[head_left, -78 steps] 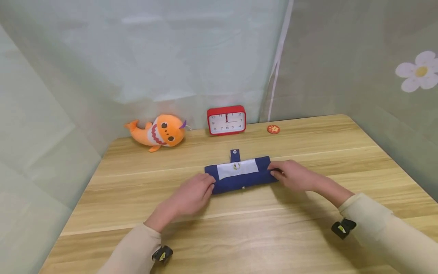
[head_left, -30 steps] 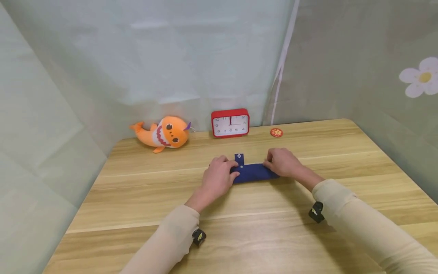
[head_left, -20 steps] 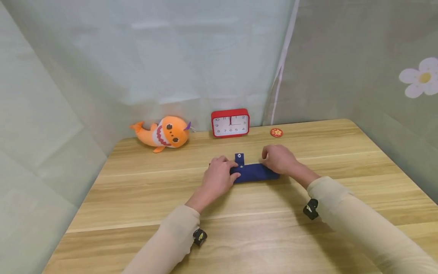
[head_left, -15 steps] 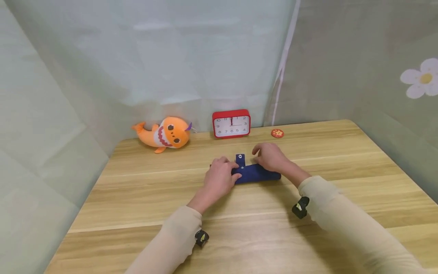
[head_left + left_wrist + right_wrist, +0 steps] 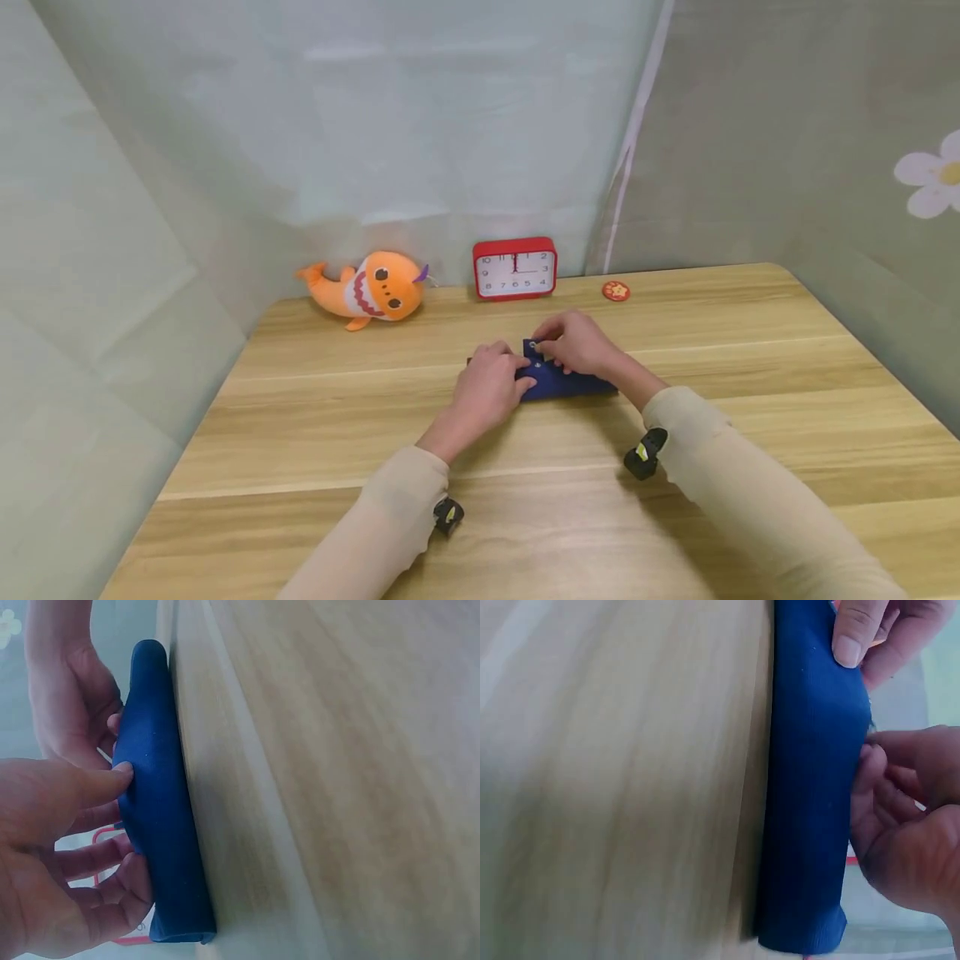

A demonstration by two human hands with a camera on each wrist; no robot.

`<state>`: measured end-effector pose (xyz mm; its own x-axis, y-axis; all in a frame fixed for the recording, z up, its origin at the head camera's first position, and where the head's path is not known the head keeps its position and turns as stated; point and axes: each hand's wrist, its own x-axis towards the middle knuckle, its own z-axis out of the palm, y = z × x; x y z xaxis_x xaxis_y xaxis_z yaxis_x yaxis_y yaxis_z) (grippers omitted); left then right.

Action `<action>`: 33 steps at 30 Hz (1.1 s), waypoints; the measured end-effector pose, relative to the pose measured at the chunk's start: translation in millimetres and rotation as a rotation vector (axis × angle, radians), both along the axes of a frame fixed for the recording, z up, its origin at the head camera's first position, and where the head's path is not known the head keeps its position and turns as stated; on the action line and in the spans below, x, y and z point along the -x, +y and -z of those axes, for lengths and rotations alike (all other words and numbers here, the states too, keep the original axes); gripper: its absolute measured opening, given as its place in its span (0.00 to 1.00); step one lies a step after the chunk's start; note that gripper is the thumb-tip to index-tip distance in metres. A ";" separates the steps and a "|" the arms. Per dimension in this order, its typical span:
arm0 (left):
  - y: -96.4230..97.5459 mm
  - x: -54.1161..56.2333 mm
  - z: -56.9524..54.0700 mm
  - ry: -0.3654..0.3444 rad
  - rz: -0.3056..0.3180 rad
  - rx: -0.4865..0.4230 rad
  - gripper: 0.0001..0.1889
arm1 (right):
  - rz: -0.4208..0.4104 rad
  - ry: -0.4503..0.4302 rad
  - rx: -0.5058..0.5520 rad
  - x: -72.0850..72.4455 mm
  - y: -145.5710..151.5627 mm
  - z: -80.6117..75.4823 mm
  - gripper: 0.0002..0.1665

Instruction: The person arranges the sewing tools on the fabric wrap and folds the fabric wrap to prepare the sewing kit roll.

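A dark blue fabric pouch (image 5: 566, 383), rolled into a narrow bundle, lies on the wooden table. From its far side a short strap (image 5: 528, 348) with a metal snap stands up, and a second snap shows on the roll just in front of it. My left hand (image 5: 487, 385) holds the pouch's left part, which it mostly covers; in the left wrist view the thumb (image 5: 120, 771) presses the near face while the other fingers curl over the top. My right hand (image 5: 583, 343) pinches the strap's end between thumb and index finger. The right wrist view shows the pouch (image 5: 810, 795) lengthwise.
Along the table's back edge are an orange plush shark (image 5: 367, 287), a red-framed clock (image 5: 515, 271) and a small round red badge (image 5: 617, 291). Pale cloth walls (image 5: 450, 125) stand behind and at the sides of the table (image 5: 525, 533).
The pouch, earlier wider with a white patch showing, is now rolled narrower. My left hand moved inward onto it and stayed; my right hand slid left from the right end to the strap.
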<state>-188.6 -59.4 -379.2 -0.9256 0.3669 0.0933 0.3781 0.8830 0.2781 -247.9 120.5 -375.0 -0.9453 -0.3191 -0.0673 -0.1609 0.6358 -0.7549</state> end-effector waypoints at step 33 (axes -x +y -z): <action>2.8 8.5 -6.2 -0.158 -0.111 -0.100 0.13 | -0.272 0.323 -0.108 -20.4 18.2 -6.1 0.09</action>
<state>-197.2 -56.6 -373.0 -0.9658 0.2581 -0.0251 0.2249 0.8819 0.4143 -227.5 138.7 -368.8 -0.8058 -0.5668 0.1717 -0.5505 0.6100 -0.5700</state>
